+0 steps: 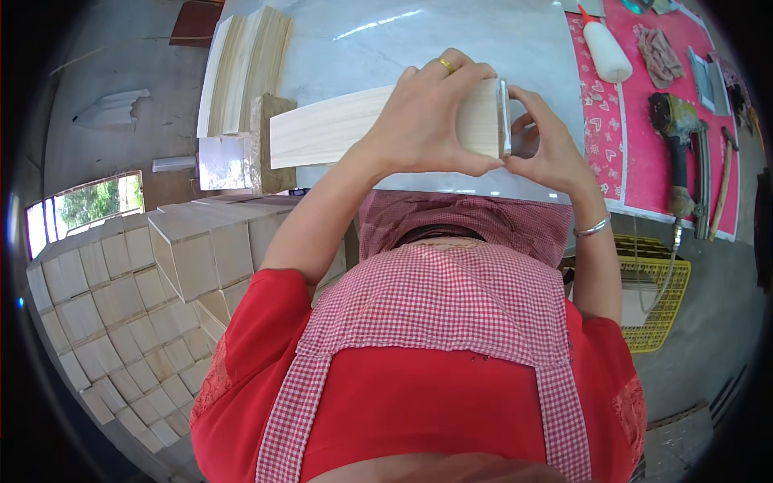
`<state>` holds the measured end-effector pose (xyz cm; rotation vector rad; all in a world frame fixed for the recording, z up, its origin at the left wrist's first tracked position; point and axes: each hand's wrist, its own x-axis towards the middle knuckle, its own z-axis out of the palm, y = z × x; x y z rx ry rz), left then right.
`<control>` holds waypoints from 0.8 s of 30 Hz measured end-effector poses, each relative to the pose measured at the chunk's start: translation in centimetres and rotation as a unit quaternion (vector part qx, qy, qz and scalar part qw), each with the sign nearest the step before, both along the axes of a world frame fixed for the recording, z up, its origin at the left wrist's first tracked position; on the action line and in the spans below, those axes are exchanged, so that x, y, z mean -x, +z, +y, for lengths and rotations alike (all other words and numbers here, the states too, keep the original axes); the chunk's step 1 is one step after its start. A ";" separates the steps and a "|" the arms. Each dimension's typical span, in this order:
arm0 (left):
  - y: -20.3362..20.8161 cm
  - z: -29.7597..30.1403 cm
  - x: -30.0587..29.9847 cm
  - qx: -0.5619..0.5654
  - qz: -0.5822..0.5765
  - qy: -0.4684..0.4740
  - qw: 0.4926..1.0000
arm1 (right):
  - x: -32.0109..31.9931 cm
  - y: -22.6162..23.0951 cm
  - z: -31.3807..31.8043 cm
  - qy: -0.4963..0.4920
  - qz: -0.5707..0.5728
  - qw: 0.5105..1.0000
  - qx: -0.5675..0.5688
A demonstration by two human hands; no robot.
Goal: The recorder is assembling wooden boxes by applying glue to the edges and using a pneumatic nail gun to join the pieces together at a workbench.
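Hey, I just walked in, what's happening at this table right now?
A person in a red top and checked apron holds a pale wooden board over a white tabletop. The left hand grips the board near its right end, and the right hand presses a thin piece against that end. More boards are stacked at the table's far left, small wooden boxes are piled on the left, and a glue bottle and nail gun lie on a pink mat to the right.

Head view: worn on the head; faces steeply down; close above both hands gripping a wooden board.
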<state>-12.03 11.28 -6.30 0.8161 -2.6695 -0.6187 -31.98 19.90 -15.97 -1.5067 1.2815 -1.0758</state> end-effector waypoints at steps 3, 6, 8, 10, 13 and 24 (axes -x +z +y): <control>0.0 -0.1 0.7 0.005 -0.002 -0.001 1.000 | 0.1 0.0 0.0 0.001 0.008 1.000 0.000; -0.2 -0.2 0.9 0.008 -0.006 -0.004 1.000 | 0.1 -0.4 -0.1 0.000 0.005 1.000 0.012; -0.3 -0.3 1.0 0.010 -0.009 -0.008 1.000 | 0.1 -0.5 -0.1 0.000 0.004 1.000 0.017; -0.5 -0.2 1.1 0.007 -0.011 -0.007 1.000 | 0.1 -0.4 -0.1 0.001 -0.003 1.000 0.016; -0.6 -0.2 1.2 0.003 -0.014 -0.004 1.000 | 0.1 -0.4 -0.1 0.001 -0.004 1.000 0.019; -0.8 -0.2 1.3 0.023 -0.009 -0.001 1.000 | 0.1 -0.3 -0.2 -0.002 0.010 1.000 0.025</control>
